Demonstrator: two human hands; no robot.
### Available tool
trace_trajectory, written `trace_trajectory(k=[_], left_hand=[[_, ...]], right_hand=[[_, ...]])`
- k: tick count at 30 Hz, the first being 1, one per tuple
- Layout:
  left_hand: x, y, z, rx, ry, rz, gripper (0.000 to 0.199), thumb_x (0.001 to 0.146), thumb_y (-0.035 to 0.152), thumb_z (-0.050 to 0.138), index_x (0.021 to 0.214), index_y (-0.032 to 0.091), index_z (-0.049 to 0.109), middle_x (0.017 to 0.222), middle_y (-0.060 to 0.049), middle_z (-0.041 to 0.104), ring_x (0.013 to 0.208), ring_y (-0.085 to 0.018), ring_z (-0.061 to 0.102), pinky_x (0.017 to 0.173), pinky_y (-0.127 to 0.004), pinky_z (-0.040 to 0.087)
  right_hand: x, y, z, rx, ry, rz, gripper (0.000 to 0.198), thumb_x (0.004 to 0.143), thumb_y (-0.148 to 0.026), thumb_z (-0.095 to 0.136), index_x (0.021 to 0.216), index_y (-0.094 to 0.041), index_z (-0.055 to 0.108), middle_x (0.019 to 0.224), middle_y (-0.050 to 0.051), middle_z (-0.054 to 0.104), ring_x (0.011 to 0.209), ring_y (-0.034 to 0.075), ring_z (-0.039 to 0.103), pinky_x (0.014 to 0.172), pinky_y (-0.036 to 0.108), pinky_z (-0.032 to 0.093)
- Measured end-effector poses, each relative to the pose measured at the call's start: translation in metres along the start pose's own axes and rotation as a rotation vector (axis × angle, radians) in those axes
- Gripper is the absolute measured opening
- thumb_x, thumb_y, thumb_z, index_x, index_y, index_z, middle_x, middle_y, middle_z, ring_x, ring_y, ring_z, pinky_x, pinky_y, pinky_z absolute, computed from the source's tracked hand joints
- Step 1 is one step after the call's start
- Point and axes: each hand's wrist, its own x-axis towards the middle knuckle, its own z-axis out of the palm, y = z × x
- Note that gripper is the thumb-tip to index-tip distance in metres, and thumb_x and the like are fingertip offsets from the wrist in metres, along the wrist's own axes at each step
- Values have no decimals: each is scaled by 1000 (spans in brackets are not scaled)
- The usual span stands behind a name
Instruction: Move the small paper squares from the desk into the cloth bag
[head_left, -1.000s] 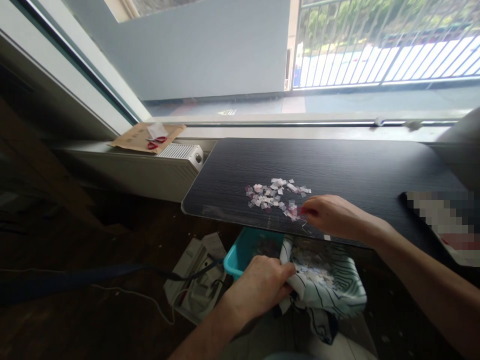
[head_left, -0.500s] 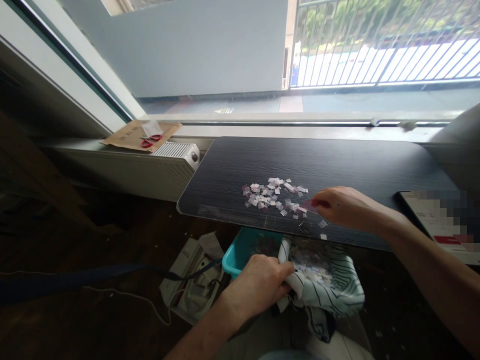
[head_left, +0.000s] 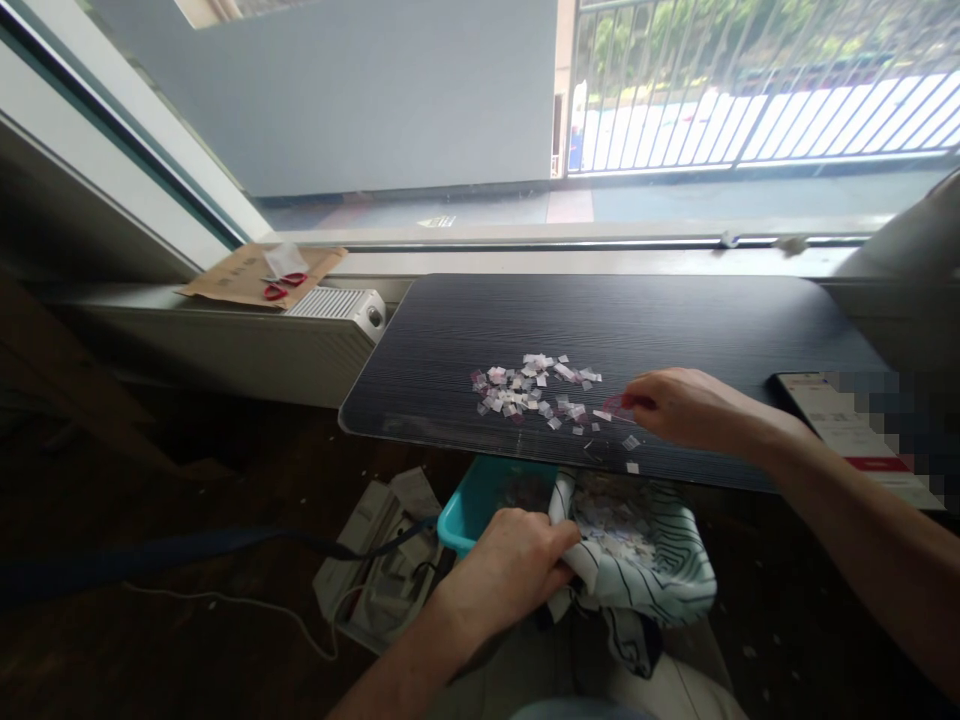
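Nearest: left hand (head_left: 517, 555), below the table's near edge, fingers closed on a fold of striped cloth (head_left: 682, 590). Cloth makes a pouch holding loose scraps (head_left: 611, 530); teal bin (head_left: 454, 522) just beside it, to the left.

Right hand (head_left: 679, 400) over the table, thumb and fingers pinching a red piece (head_left: 616, 404), thin, its exact form too small to tell. Its long axis points left, toward the pile (head_left: 514, 390). Pile lies left of the right hand, strewn loosely, longer side to side; right hand is the nearer, left hand lower and closer to the body. A few strays lie between pile and near edge.

Surface: dark table (head_left: 720, 320), grained, rounded corners. A flat box (head_left: 814, 405) sits at its right.

Beyond: radiator (head_left: 341, 305) at left; red-handled scissors (head_left: 285, 287) on brown card (head_left: 225, 275) by the window; outside, a railing (head_left: 750, 130) and greenery.
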Motion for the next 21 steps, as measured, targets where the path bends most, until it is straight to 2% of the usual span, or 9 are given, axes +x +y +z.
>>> trace_trajectory(k=[4,7,10,14,17,21], left_hand=[[1,0,2,-3,15,13,7,87,27,60,89,21,61,79,-2,66,73,-20,65,65,-24,45],[4,0,5,10,27,30,6,87,26,60,88,21,61,79,-2,67,73,-21,65,64,-25,45],[8,3,6,19,28,60,7,87,27,60,88,21,60,78,-1,66,73,-21,64,63,-25,44],[15,9,5,12,0,98,5,87,26,61,86,21,60,78,-1,66,75,-21,64,62,-25,42],[19,11,4,8,-15,112,4,86,25,61,86,20,59,79,-1,66,75,-20,63,61,-24,40],[21,11,4,13,-15,115,2,85,22,60,87,21,59,79,0,66,76,-20,63,63,-25,39]], right_hand=[[-11,31,1,-63,19,110,28,80,-28,42,81,-23,70,76,5,69,65,19,59,57,28,33],[-31,48,5,-91,25,191,29,81,-31,42,80,-21,70,74,6,68,64,20,59,56,29,32],[-60,38,12,-23,41,169,28,83,-29,43,80,-22,70,77,5,69,68,20,60,59,29,34],[-89,1,21,95,38,91,30,87,-24,40,77,-22,68,79,3,67,69,16,59,62,27,34],[-94,-9,26,135,84,113,31,90,-24,40,77,-21,68,80,3,67,71,15,58,63,27,34],[-90,-2,36,154,200,88,27,90,-20,42,91,-20,69,86,3,65,79,15,58,67,26,35]])
